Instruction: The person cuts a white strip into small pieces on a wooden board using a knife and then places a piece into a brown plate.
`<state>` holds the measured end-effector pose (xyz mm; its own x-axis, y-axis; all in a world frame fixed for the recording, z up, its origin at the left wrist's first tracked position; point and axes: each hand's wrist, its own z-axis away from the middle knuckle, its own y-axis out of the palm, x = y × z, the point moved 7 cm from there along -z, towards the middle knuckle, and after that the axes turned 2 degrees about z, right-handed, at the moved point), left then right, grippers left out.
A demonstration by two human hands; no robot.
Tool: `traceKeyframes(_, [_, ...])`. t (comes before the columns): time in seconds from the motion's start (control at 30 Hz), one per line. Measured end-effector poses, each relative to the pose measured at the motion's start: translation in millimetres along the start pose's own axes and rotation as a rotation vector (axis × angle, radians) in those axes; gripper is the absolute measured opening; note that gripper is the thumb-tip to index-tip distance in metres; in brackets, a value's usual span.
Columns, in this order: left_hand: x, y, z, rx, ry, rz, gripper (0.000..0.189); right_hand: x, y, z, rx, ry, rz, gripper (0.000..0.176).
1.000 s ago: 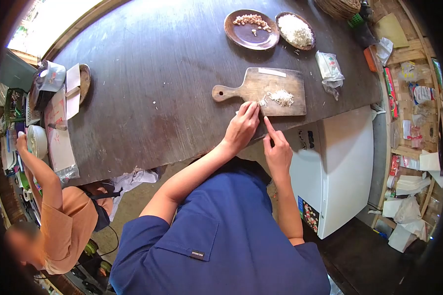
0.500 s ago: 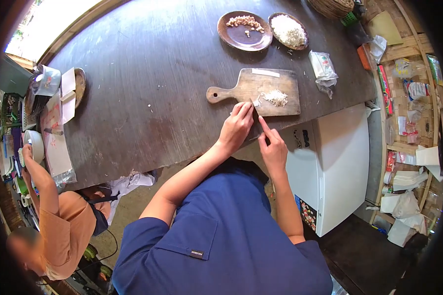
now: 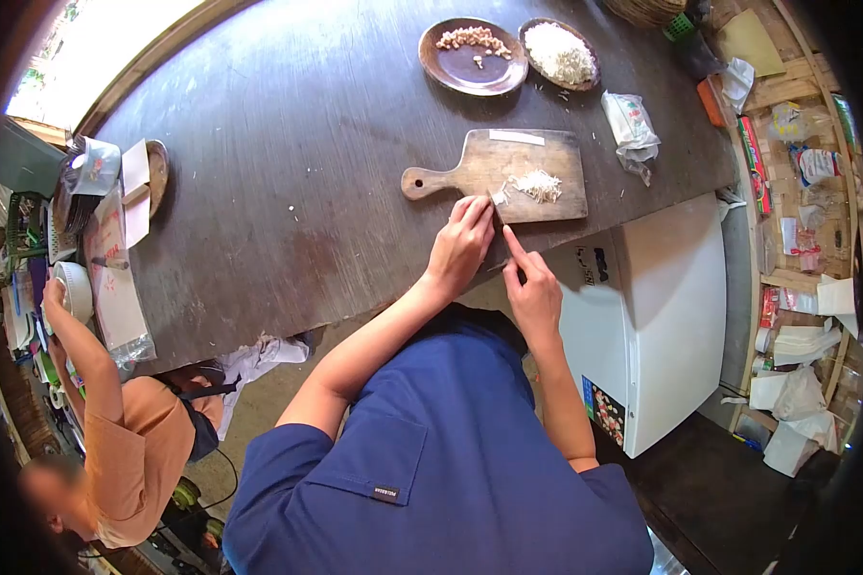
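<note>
A wooden cutting board [image 3: 479, 180] with a handle lies near the table's edge. On it are a pile of thin white shreds [image 3: 539, 187] and, along the far edge, a flat white strip [image 3: 517, 137]. My left hand [image 3: 461, 245] is closed at the board's near left corner, its fingertips pressed together; what they hold is mostly hidden. Right beside those fingertips stands the dark blade of a knife [image 3: 497, 213]. My right hand [image 3: 534, 287] is closed around its handle, index finger stretched along the knife.
Behind the board sit a brown plate [image 3: 441, 79] of nuts or beans and a bowl [image 3: 594, 72] heaped with white shreds. A white plastic packet [image 3: 630, 129] lies to the right. Below the table edge stands a white fridge [image 3: 676, 316]. At left, another person [image 3: 134, 450] holds a white bowl [image 3: 74, 290].
The view has shifted slightly. Both my hands and the knife stay almost in the same place on the board. The other person's arms have moved a little with the white bowl.
</note>
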<state>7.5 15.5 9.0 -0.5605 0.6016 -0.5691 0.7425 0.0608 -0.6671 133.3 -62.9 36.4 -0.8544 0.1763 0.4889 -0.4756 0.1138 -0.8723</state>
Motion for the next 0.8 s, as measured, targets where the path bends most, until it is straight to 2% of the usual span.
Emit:
traceKeyframes(0.23, [-1.3, -2.2, 0.3, -0.014, 0.007, 0.029, 0.037, -2.3, 4.1, -13.0, 0.036, 0.042, -0.018, 0.054])
traceKeyframes(0.33, [-2.3, -1.9, -0.1, -0.002, 0.017, -0.003, 0.036, -14.6, 10.1, -18.4, 0.012, -0.039, -0.399, 0.054])
traceKeyframes(0.37, [-0.6, -2.5, -0.4, 0.004, 0.028, -0.009, 0.036, -23.7, 8.3, -17.9, 0.003, -0.035, -0.408, 0.054])
traceKeyframes(0.43, [2.9, -4.1, -5.3, 0.037, 0.018, 0.052, 0.035, -39.4, 14.6, -20.2, 0.281, 0.164, -0.557, 0.053])
traceKeyframes(0.47, [4.5, -6.9, -8.3, 0.049, 0.0, 0.069, 0.03, -44.5, 10.8, -20.3, 0.396, 0.292, -0.778, 0.051])
traceKeyframes(0.63, [17.7, -18.8, -15.9, 0.036, 0.018, 0.136, 0.023, -53.2, -10.6, -27.9, 0.257, 0.31, -0.65, 0.051])
traceKeyframes(0.7, [17.5, -18.7, -17.4, 0.042, 0.063, 0.124, 0.021, -34.3, -2.5, -19.1, 0.243, 0.203, -0.681, 0.05])
traceKeyframes(0.77, [18.8, -19.3, -21.2, 0.014, 0.034, 0.153, 0.019, -27.1, -1.5, -16.4, 0.263, 0.207, -0.688, 0.05])
traceKeyframes(0.8, [21.5, -22.3, -22.8, -0.017, -0.002, 0.183, 0.018, -33.9, 1.1, -14.0, 0.27, 0.292, -0.734, 0.05])
